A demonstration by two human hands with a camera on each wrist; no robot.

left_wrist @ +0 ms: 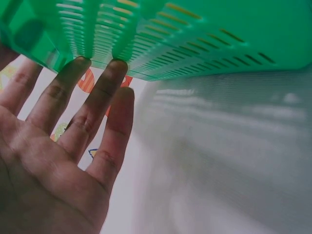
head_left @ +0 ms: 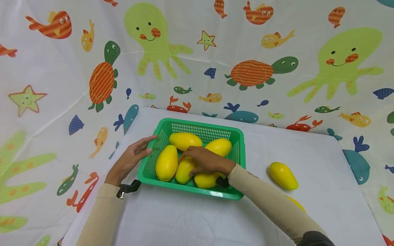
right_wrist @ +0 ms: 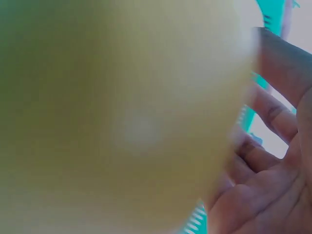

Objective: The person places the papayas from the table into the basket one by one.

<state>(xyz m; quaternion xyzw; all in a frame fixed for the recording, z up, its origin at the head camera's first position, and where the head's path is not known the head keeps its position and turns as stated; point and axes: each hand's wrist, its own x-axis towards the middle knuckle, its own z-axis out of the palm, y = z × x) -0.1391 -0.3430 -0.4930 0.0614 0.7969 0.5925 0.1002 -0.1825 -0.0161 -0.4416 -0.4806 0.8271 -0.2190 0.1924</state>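
Several yellow mangoes lie in a green plastic basket [head_left: 191,188]. My right hand [head_left: 204,160] reaches into it and grips the front middle mango [head_left: 184,171], fingers over its far side and thumb on its near side. Another mango [right_wrist: 122,117] fills most of the right wrist view, blurred and close to the camera. At the basket's left wall my left hand [head_left: 132,156] has its fingers extended. In the left wrist view, its fingertips [left_wrist: 117,68] are right at the slotted green wall, and the palm holds nothing.
To the right of the basket, a mango [head_left: 284,176] lies on the white tabletop [head_left: 326,191]. A second mango [head_left: 296,203] is partly hidden behind the right forearm. A cloth backdrop [head_left: 191,20] printed with sea animals rises at the back and left.
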